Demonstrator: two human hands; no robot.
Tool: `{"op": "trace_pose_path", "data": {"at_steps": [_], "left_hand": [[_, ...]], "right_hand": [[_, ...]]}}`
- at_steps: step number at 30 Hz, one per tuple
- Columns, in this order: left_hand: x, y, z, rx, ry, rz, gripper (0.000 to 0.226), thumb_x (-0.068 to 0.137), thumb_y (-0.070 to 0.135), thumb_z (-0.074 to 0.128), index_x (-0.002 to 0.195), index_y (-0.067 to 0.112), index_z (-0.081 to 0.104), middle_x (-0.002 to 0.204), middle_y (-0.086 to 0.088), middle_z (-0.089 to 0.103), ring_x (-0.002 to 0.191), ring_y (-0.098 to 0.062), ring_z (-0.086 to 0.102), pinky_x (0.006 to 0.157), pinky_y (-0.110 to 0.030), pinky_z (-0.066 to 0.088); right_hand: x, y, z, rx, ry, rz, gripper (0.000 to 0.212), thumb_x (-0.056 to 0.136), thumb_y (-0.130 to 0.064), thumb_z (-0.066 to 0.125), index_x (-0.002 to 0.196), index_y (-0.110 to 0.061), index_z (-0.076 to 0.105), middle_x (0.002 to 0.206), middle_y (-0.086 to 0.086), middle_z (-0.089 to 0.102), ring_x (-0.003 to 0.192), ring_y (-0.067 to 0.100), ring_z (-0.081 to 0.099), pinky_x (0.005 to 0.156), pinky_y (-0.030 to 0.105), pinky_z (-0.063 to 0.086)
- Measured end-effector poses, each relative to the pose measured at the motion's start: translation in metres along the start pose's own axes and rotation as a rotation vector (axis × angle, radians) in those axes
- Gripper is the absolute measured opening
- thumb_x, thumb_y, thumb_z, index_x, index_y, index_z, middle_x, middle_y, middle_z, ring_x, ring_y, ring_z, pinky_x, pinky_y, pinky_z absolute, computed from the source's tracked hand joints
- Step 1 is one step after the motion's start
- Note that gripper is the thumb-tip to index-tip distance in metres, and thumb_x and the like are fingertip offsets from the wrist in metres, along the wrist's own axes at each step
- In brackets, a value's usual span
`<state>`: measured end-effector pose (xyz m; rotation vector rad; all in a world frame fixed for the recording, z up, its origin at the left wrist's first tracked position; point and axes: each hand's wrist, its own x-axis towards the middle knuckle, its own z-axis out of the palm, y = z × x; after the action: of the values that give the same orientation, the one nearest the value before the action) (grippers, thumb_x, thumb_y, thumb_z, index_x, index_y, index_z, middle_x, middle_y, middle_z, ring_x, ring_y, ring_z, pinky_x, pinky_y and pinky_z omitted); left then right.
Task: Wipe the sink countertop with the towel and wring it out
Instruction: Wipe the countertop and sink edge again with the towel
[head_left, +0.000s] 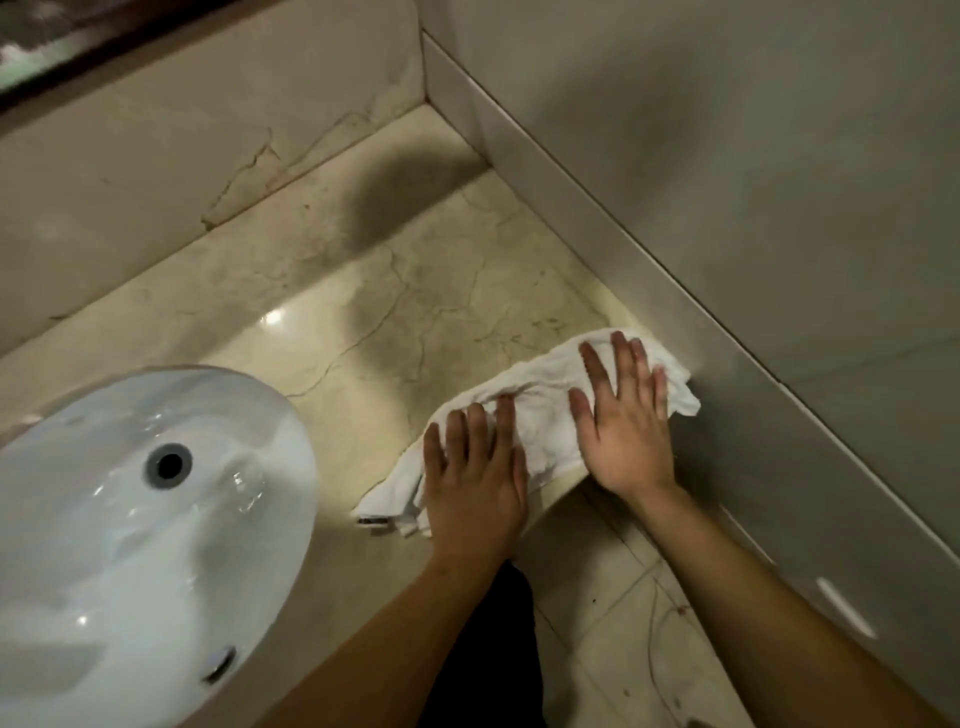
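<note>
A crumpled white towel (540, 410) lies stretched along the front right corner of the beige marble countertop (363, 312). My left hand (475, 483) presses flat on the towel's near left end, fingers spread. My right hand (623, 421) lies flat on its far right end, close to the side wall, fingers apart. Neither hand grips the cloth; both palms rest on top of it. Part of the towel is hidden under the hands.
A white oval sink basin (130, 545) with a wet bowl and an overflow hole sits at the left. A grey tiled wall (727, 208) borders the counter on the right and a marble backsplash (182, 156) at the back. Tiled floor (613, 623) shows below the counter's edge.
</note>
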<state>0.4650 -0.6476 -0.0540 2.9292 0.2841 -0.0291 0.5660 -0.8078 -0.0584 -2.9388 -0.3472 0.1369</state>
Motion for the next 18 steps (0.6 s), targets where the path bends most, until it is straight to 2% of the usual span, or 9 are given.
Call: {"op": "trace_pose_path", "data": {"at_steps": [4,8,10,13,15,18], "left_hand": [[0.003,-0.001,-0.001,-0.015,-0.048,-0.030,0.061,0.103,0.040,0.047,0.160,0.020,0.035,0.149,-0.015,0.051,0.139,-0.037,0.044,0.123,-0.056,0.026],[0.031,-0.014,-0.005,-0.025,-0.014,-0.022,0.062,0.105,0.043,0.042,0.162,0.019,0.031,0.153,-0.016,0.047,0.143,-0.036,0.041,0.125,-0.058,0.020],[0.060,-0.029,-0.011,-0.015,-0.021,-0.030,0.062,0.107,0.048,0.031,0.164,0.022,0.025,0.159,-0.016,0.043,0.147,-0.036,0.038,0.127,-0.057,0.014],[0.114,-0.064,-0.020,0.071,-0.055,-0.018,0.063,0.107,0.050,0.016,0.165,0.025,0.018,0.164,-0.016,0.036,0.152,-0.034,0.030,0.128,-0.056,0.007],[0.136,-0.083,-0.026,0.146,-0.054,0.033,0.062,0.107,0.048,0.018,0.165,0.026,0.022,0.161,-0.016,0.041,0.149,-0.036,0.034,0.127,-0.058,0.011],[0.151,-0.090,-0.030,0.148,-0.078,0.067,0.062,0.103,0.048,0.027,0.161,0.027,0.033,0.152,-0.014,0.048,0.135,-0.038,0.045,0.117,-0.053,0.030]], "right_hand": [[0.012,-0.004,0.000,-0.012,-0.019,0.001,0.062,0.108,-0.054,0.016,0.164,-0.027,0.019,0.174,0.012,0.005,0.161,0.027,-0.009,0.129,0.053,-0.003],[0.052,-0.012,-0.003,-0.003,-0.051,-0.081,0.063,0.108,-0.055,0.016,0.164,-0.028,0.015,0.174,0.014,0.003,0.161,0.030,-0.008,0.129,0.051,-0.007],[0.080,-0.026,-0.001,-0.010,-0.006,-0.092,0.063,0.107,-0.052,0.021,0.163,-0.024,0.025,0.172,0.018,0.011,0.160,0.035,0.001,0.129,0.052,-0.004],[0.121,-0.058,0.006,0.006,0.012,-0.011,0.067,0.104,-0.052,0.022,0.161,-0.019,0.032,0.170,0.022,0.016,0.159,0.039,0.006,0.127,0.054,-0.003],[0.129,-0.067,0.007,-0.015,-0.006,0.009,0.070,0.103,-0.052,0.021,0.162,-0.016,0.032,0.170,0.024,0.017,0.159,0.040,0.008,0.126,0.056,0.000],[0.132,-0.062,0.004,-0.054,-0.006,-0.049,0.072,0.103,-0.054,0.021,0.162,-0.013,0.031,0.171,0.022,0.016,0.159,0.037,0.008,0.125,0.058,0.006]]}}
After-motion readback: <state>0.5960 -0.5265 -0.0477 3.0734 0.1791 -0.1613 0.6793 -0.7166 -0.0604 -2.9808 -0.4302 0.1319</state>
